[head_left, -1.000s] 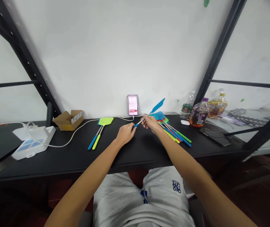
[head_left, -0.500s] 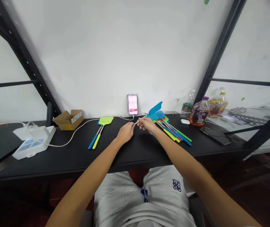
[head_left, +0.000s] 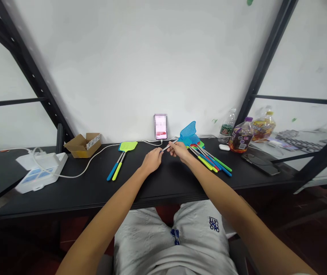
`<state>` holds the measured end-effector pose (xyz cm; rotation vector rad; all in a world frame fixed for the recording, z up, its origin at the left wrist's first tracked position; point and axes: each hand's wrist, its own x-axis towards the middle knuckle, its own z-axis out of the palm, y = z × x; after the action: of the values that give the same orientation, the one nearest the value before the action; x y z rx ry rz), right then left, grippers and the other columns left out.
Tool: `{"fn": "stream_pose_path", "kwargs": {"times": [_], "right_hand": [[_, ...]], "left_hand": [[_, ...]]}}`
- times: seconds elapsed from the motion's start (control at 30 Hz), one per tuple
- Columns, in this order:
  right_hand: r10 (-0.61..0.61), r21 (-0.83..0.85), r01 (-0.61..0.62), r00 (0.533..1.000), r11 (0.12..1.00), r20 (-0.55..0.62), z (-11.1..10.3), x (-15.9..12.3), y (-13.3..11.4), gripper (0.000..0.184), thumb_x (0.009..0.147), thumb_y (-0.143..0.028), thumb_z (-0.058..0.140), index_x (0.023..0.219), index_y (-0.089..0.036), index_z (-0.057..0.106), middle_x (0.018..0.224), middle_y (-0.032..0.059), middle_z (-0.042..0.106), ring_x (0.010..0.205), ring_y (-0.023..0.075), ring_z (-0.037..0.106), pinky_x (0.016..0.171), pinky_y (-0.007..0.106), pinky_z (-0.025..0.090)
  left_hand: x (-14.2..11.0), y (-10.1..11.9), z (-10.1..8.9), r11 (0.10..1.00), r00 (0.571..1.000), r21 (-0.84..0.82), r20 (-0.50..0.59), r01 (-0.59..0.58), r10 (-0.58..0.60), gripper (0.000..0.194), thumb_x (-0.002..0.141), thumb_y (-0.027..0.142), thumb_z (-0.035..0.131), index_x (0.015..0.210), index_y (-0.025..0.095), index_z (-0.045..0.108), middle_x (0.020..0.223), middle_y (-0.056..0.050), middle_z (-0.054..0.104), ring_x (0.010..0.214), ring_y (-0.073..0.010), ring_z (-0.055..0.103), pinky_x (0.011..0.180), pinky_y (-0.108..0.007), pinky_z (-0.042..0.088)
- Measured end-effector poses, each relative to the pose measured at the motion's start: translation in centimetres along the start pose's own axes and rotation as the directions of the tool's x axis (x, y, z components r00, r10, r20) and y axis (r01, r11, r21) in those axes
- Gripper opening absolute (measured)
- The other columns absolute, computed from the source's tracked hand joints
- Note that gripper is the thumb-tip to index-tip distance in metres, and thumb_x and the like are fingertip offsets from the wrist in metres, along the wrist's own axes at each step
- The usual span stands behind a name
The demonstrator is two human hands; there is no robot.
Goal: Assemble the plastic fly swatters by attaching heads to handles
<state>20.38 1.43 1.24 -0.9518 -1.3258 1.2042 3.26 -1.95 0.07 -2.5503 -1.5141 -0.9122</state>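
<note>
Both hands hold one blue fly swatter (head_left: 187, 131) above the black tabletop (head_left: 94, 191). My left hand (head_left: 151, 160) is closed round its handle end. My right hand (head_left: 178, 150) pinches the silver shaft just beyond, and the blue mesh head sticks up and to the right. Just right of my right hand lies a pile of several swatters (head_left: 209, 158) with green, yellow, red and blue handles. Two more swatters (head_left: 121, 159), one blue and one yellow-green, lie to the left of my left hand.
A phone (head_left: 160, 126) leans on the wall, its white cable running left to a white charger box (head_left: 39, 172). A small cardboard box (head_left: 82, 144) sits at the back left. Bottles (head_left: 240, 138), an earbud case (head_left: 224, 147) and a dark phone (head_left: 260, 164) are on the right.
The swatter's shaft has got shorter: the blue head moved in toward my hands and turned to face the camera. My hands drew closer together.
</note>
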Motion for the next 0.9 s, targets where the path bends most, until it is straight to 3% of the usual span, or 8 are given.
{"fn": "stream_pose_path", "kwargs": {"times": [0.1, 0.2, 0.37, 0.53, 0.7, 0.9], "right_hand": [[0.012, 0.008, -0.012, 0.999, 1.0, -0.041, -0.1, 0.1, -0.3, 0.026, 0.09, -0.035, 0.056, 0.075, -0.013, 0.058, 0.06, 0.0012, 0.063, 0.039, 0.0058, 0.05, 0.032, 0.015, 0.029], [0.02, 0.038, -0.014, 0.985, 0.999, -0.173, -1.1, 0.3, -0.9, 0.025, 0.091, -0.032, 0.054, 0.073, -0.015, 0.053, 0.056, -0.0012, 0.059, 0.038, 0.0052, 0.047, 0.032, 0.015, 0.028], [0.027, 0.085, 0.01, 0.907, 0.996, -0.42, -3.7, 0.9, -1.5, 0.03, 0.094, -0.03, 0.05, 0.067, -0.018, 0.044, 0.049, -0.0047, 0.048, 0.036, 0.0045, 0.041, 0.032, 0.015, 0.026], [0.008, -0.045, -0.027, 0.924, 0.999, -0.382, -3.8, 1.1, -0.8, 0.032, 0.095, -0.033, 0.046, 0.067, -0.018, 0.048, 0.054, 0.0013, 0.056, 0.04, 0.009, 0.05, 0.033, 0.018, 0.033], [0.018, -0.053, -0.035, 0.957, 0.998, -0.29, -2.8, 0.8, -0.7, 0.017, 0.09, -0.028, 0.053, 0.079, -0.016, 0.052, 0.06, 0.0022, 0.062, 0.045, 0.0114, 0.058, 0.04, 0.019, 0.042], [-0.018, -0.008, 0.016, 0.954, 1.0, -0.299, -2.9, 0.5, -1.6, 0.011, 0.09, -0.03, 0.052, 0.09, -0.018, 0.053, 0.052, -0.0055, 0.053, 0.034, 0.0055, 0.043, 0.031, 0.015, 0.022]], "left_hand": [[-0.1, 0.1, -0.2, 0.999, 0.999, 0.014, 0.017, 0.029, -0.029, 0.028, 0.099, 0.033, 0.033, 0.105, 0.02, 0.058, 0.104, -0.008, 0.065, 0.096, -0.0209, 0.061, 0.081, -0.031, 0.045], [-0.2, -0.2, -0.4, 0.998, 0.998, 0.026, 0.025, 0.063, -0.064, 0.027, 0.098, 0.032, 0.034, 0.104, 0.021, 0.058, 0.105, -0.008, 0.066, 0.097, -0.0208, 0.062, 0.08, -0.031, 0.044], [-0.3, -1.7, -0.6, 0.991, 0.991, 0.037, -0.008, 0.132, -0.132, 0.023, 0.096, 0.028, 0.039, 0.1, 0.02, 0.06, 0.099, -0.008, 0.067, 0.094, -0.0212, 0.062, 0.08, -0.031, 0.044], [-0.1, -2.1, -0.5, 0.988, 0.988, 0.036, 0.006, 0.152, -0.153, 0.019, 0.091, 0.032, 0.047, 0.096, 0.021, 0.062, 0.098, -0.007, 0.067, 0.093, -0.0212, 0.061, 0.08, -0.031, 0.044], [-0.1, -2.2, -0.4, 0.987, 0.988, 0.054, 0.036, 0.149, -0.151, 0.018, 0.088, 0.03, 0.052, 0.098, 0.021, 0.064, 0.099, -0.007, 0.065, 0.095, -0.0207, 0.059, 0.087, -0.032, 0.045], [-0.2, -2.5, -0.3, 0.989, 0.99, 0.056, 0.042, 0.134, -0.137, 0.017, 0.088, 0.029, 0.053, 0.097, 0.021, 0.065, 0.101, -0.006, 0.063, 0.095, -0.0202, 0.058, 0.085, -0.032, 0.045]]}}
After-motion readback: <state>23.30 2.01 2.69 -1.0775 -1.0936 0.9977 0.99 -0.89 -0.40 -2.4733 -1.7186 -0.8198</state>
